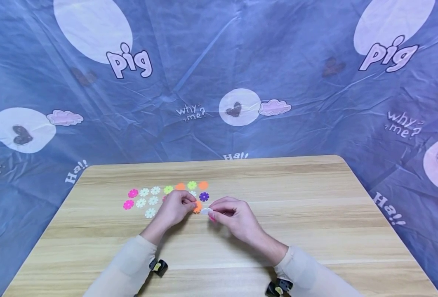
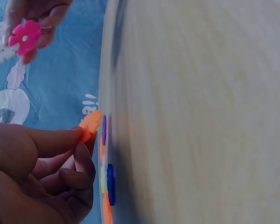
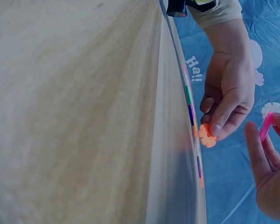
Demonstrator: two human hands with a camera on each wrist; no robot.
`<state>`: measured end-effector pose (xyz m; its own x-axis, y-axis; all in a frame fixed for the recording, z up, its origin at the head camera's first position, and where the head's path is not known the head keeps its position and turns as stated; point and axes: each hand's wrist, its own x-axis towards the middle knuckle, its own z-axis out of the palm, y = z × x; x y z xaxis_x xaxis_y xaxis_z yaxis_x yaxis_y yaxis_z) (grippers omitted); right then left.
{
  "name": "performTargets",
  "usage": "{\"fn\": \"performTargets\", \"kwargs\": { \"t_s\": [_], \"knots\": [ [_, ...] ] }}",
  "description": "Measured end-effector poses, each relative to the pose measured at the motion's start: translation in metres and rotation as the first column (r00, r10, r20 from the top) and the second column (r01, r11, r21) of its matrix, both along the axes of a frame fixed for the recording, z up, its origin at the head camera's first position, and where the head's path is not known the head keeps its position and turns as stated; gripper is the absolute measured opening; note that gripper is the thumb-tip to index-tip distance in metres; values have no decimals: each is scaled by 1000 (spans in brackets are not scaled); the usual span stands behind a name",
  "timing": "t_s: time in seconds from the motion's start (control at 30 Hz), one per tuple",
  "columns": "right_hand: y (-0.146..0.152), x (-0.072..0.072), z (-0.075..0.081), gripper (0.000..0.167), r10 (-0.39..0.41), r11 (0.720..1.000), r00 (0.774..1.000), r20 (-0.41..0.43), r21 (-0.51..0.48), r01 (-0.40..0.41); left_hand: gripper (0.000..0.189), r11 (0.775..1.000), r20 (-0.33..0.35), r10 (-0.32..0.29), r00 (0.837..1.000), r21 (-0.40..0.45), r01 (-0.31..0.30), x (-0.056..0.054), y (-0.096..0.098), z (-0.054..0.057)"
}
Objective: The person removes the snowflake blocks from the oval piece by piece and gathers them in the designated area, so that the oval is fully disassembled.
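My left hand (image 1: 176, 208) pinches an orange notched flower-shaped disc (image 2: 90, 125) between thumb and finger, held just above the table. To its right, my right hand (image 1: 239, 216) pinches a pink notched disc (image 3: 266, 127) by its edge. A white notched disc (image 3: 274, 109) sits against the pink one at an angle and seems joined to it. The orange disc and the white one are close together in the head view; whether they touch I cannot tell. Beyond the hands, a purple disc (image 1: 204, 196) lies flat, with an orange disc (image 1: 203, 185) behind it.
On the wooden table (image 1: 315, 198), more discs lie in loose rows: pink ones (image 1: 128, 204), several white ones (image 1: 153, 200), yellow-green ones (image 1: 191, 185). My left hand hides some of them. A blue printed cloth (image 1: 159, 136) hangs behind the table and around its sides.
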<state>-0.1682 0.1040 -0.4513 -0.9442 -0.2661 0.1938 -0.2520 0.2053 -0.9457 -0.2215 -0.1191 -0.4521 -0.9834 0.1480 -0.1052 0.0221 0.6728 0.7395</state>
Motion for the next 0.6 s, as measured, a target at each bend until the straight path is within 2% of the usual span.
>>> {"fn": "performTargets", "kwargs": {
  "t_s": [0.4,0.6],
  "knots": [
    [0,0,0,13,-4,1000,1000,7,-9,4,6,995,-19,-58,998,-82,57,-7,3,-3],
    [1,1,0,13,-3,1000,1000,8,-9,3,7,994,-46,-54,997,-101,49,-8,1,-4]
  ]
}}
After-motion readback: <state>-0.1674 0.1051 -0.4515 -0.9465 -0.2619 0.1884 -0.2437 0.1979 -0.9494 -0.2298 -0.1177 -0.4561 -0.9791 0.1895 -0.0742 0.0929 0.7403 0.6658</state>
